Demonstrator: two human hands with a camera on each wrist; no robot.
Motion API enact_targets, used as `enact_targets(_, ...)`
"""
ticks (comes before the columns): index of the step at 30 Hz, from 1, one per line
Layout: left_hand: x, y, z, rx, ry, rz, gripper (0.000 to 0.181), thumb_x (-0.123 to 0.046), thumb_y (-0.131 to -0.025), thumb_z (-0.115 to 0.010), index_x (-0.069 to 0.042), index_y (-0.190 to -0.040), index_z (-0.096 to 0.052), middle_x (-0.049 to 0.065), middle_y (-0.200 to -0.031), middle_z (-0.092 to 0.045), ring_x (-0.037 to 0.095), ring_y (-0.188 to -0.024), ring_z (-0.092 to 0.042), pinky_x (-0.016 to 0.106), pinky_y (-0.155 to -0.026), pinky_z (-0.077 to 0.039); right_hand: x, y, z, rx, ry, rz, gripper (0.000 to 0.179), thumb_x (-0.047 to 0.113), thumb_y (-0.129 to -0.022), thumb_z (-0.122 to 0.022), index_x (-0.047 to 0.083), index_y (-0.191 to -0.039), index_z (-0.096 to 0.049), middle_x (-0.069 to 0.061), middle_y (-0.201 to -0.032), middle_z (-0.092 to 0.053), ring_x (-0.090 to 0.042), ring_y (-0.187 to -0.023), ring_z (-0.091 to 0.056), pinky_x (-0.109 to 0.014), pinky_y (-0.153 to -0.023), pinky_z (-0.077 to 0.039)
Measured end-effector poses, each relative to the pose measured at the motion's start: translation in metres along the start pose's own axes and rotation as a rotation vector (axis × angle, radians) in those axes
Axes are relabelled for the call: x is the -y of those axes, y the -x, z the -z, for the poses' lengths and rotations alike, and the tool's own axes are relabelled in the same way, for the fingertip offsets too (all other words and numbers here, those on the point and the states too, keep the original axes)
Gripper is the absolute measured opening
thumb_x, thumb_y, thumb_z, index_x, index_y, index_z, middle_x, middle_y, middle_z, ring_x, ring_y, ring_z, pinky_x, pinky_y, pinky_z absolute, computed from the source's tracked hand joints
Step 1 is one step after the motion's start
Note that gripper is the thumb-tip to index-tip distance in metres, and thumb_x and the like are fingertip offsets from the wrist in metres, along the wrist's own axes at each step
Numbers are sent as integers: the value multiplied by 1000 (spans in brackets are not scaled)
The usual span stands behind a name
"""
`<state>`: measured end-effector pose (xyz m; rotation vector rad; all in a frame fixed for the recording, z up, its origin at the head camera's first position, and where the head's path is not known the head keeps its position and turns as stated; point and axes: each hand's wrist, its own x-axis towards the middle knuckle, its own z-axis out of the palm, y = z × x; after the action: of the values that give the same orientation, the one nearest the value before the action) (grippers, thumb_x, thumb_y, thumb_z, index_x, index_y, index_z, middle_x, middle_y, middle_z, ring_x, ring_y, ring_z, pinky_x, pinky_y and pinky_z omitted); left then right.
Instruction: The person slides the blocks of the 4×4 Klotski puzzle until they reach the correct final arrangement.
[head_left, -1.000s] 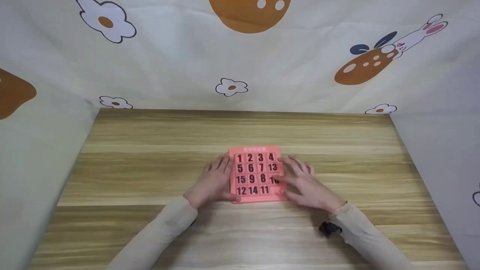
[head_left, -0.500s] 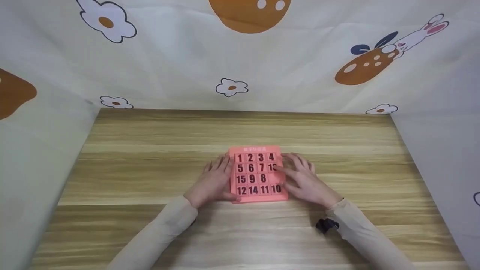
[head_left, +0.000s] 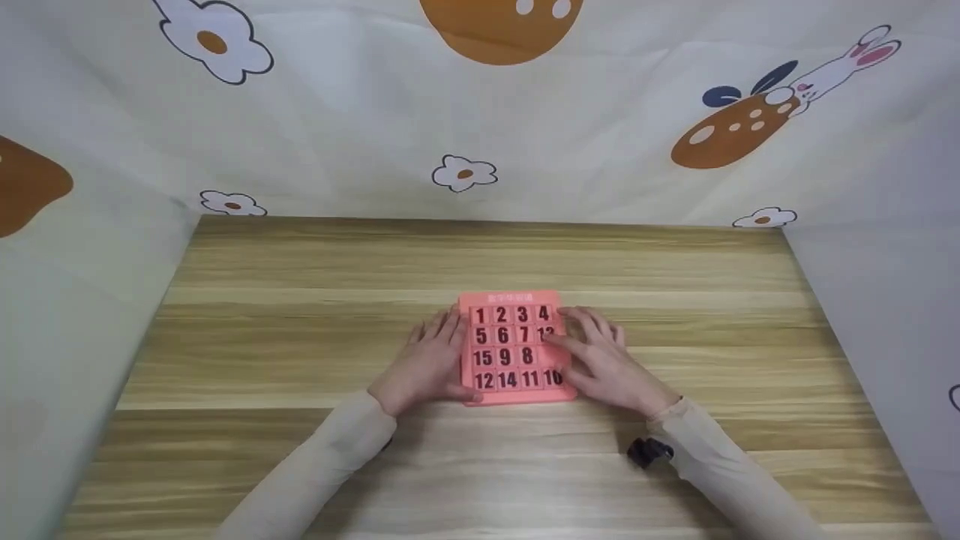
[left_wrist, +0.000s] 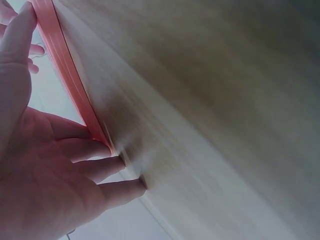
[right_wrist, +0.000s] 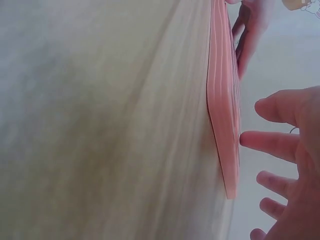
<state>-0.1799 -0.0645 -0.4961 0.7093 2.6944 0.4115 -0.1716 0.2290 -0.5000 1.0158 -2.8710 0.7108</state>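
A pink sliding number puzzle (head_left: 514, 401) lies flat on the wooden table. Its black-numbered tiles stand in rows, with a gap at the right end of the third row, between tile 13 (head_left: 541, 334) and tile 10 (head_left: 553, 377). My left hand (head_left: 431, 365) rests along the left side of the frame, thumb at its lower left corner. In the left wrist view those fingers (left_wrist: 120, 192) extend nearly straight beside the pink edge. My right hand (head_left: 609, 365) is over the right side, index fingertip on tile 13 and partly covering it, the other fingers spread.
The wood-grain table (head_left: 300, 300) extends on all sides of the puzzle. A pale printed cloth (head_left: 337, 135) encloses the back and both sides. A small black device (head_left: 649, 452) sits under the right wrist.
Tile 10 has slid down into the bottom right corner, so the gap is now above it. My right index finger has moved up from tile 10 to tile 13. The left hand stays put.
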Motion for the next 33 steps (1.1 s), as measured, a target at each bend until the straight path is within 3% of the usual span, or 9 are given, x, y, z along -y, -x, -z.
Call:
enact_targets(14, 1, -2, 2, 17, -8, -1, 125, -64, -69, -75, 5, -152, -13, 22, -158, -6, 39, -144, -8, 57, -113, -10, 11, -3, -4, 97, 5, 120, 42, 29, -91, -64, 20, -133, -61, -21, -153, -26, -46, -136, -22, -68, -104, -16)
enact_targets(22, 1, -1, 1, 24, -2, 14, 124, -64, -69, -75, 5, -152, -12, 21, -158, -7, 38, -144, -8, 55, -114, -9, 12, -6, 1, -96, 118, 71, 13, 22, -85, -71, 16, -95, -76, -14, -142, -44, -40, -133, -29, -67, -99, -22)
enact_targets(28, 0, 1, 1, 22, -10, 10, 123, -64, -70, -74, 5, -152, -13, 22, -158, -8, 37, -144, -7, 56, -114, -10, 19, -11, -8, -21, 110, 105, 33, 27, -88, -68, 14, -119, -69, -18, -147, -37, -42, -134, -28, -68, -101, -22)
enact_targets(33, 0, 1, 1, 18, -5, 8, 123, -63, -71, -74, 6, -151, -13, 22, -158, -8, 37, -144, -7, 56, -114, -10, 18, -16, -10, 3, 113, 30, 47, 31, -89, -65, 12, -132, -60, -19, -151, -30, -43, -136, -23, -68, -102, -22)
